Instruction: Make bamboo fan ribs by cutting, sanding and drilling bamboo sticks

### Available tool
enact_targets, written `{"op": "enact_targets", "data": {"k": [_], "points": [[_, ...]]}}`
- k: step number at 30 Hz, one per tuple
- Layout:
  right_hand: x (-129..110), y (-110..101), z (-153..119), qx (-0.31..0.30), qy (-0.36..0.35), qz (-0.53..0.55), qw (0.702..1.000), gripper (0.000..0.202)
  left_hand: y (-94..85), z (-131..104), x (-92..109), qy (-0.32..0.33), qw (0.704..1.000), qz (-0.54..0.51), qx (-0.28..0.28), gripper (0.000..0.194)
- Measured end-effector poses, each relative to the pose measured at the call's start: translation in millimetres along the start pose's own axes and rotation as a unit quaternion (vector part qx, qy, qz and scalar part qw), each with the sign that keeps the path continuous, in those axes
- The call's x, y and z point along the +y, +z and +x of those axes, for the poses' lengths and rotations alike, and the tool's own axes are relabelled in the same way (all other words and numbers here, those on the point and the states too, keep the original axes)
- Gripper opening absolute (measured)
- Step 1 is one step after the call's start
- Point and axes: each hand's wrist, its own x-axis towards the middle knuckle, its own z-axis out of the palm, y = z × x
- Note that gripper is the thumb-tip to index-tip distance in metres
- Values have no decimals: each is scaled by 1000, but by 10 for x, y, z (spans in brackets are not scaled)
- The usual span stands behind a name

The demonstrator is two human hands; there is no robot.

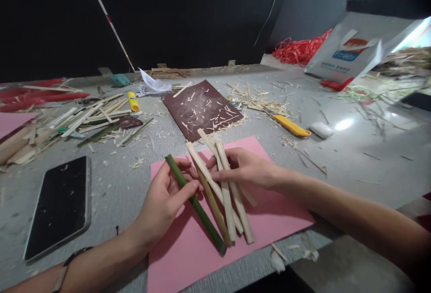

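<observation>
My left hand [163, 201] is closed around a dark green bamboo strip [202, 214], thumb on top, with the strip slanting down toward me. My right hand [247, 167] pinches several pale bamboo strips [235, 194], fanned out and partly crossing each other. Between the hands lies an olive-coloured strip [215, 205], its upper part close to my left fingers; whether they grip it I cannot tell. Both hands are over a pink sheet [182, 266] at the table's near edge.
Sandpaper [202, 104] dusted with shavings lies ahead. Right of it are a yellow utility knife [291, 125] and a white lump [321, 129]. On the left are a phone [59, 205], a glue stick [133, 101] and piled bamboo strips [90, 120]. A white bag [357, 46] stands at far right.
</observation>
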Motion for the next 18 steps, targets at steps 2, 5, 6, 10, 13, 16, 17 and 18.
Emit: {"op": "enact_targets", "data": {"k": [2, 5, 6, 10, 13, 16, 17, 18], "points": [[-1, -27, 9, 9, 8, -45, 999, 23, 7, 4, 1, 0, 1000, -14, -2, 36], [-25, -66, -4, 72, -4, -159, 985, 21, 3, -5, -11, -13, 999, -33, 2, 29], [-42, -75, -20, 94, -14, -202, 975, 19, 0, -12, -16, -21, 999, -42, 2, 24], [-108, -68, -113, 150, -55, -374, 914, 14, -2, -50, 5, -34, 996, -81, 2, 21], [-88, -6, -155, 202, -101, -489, 843, 40, -10, -72, 101, -50, 996, -71, 9, 24], [-34, 120, -168, 250, -179, -547, 779, 48, -53, -71, 250, -80, 996, 9, 43, 24], [-20, 176, -174, 230, -207, -554, 773, 40, -74, -65, 297, -85, 994, 40, 57, 24], [-8, 237, -181, 193, -234, -559, 771, 30, -98, -56, 337, -87, 992, 66, 67, 25]]}}
